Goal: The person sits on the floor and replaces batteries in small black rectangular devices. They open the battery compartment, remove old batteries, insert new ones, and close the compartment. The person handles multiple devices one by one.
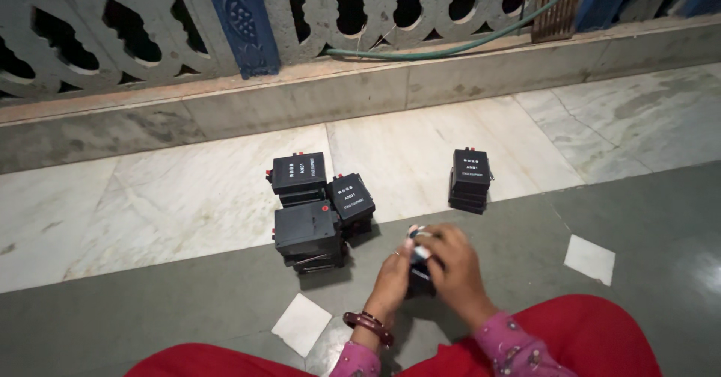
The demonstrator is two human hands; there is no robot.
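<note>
Both hands (432, 268) on black box (419, 279), box pile (315, 208) left – small stack (470, 180) right

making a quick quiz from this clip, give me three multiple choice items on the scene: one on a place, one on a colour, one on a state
1. Where is the small separate stack of black boxes?
A. right of the hands
B. beyond the hands, to the right
C. on the ledge

2. What colour is the bangle?
A. dark red
B. green
C. white

3. What are the hands doing?
A. resting apart
B. both closed around one black box
C. lifting the hose

Answers: B, it sits on the pale floor slab past the right hand; A, it shows dark red on the left wrist; B, the left hand and right meet on the box.
</note>
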